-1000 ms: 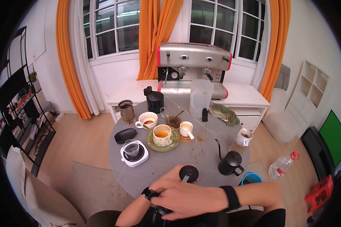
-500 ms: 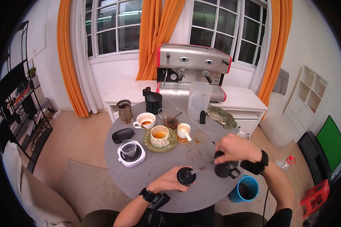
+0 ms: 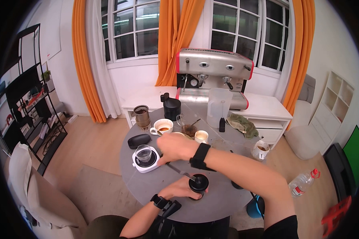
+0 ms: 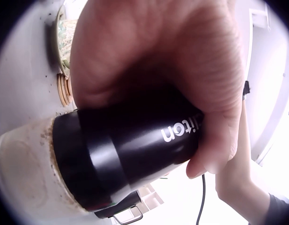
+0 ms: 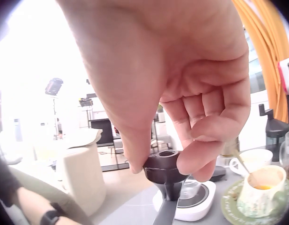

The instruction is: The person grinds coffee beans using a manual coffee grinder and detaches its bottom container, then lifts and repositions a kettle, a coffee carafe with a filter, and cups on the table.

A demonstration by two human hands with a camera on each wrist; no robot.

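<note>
A black hand grinder (image 3: 198,183) stands upright above the table's near part, gripped round its body by my left hand (image 3: 180,189). In the left wrist view the fingers curl round the black body (image 4: 130,140), with a clear, powder-smeared lower jar (image 4: 31,168) below it. My right hand (image 3: 175,148) pinches the crank's black knob (image 5: 164,168) between thumb and fingers, as the right wrist view shows. From the grinder's lid the metal crank arm (image 3: 180,170) points up and left towards that hand. A white scale (image 3: 146,159) carrying a glass cup (image 3: 143,152) is just left of the right hand.
Behind the right hand are a white cup (image 3: 162,126), a glass pot (image 3: 188,130) and a small white pitcher (image 3: 201,136). A black case (image 3: 139,140) lies at the left. The right forearm crosses over the kettle, mostly hidden. A blue bucket (image 3: 254,208) stands beyond the table's right edge.
The right hand and crank have swung from near the body, past the kettle on the right, round to the left beside the scale. The left hand keeps hold of the grinder.
</note>
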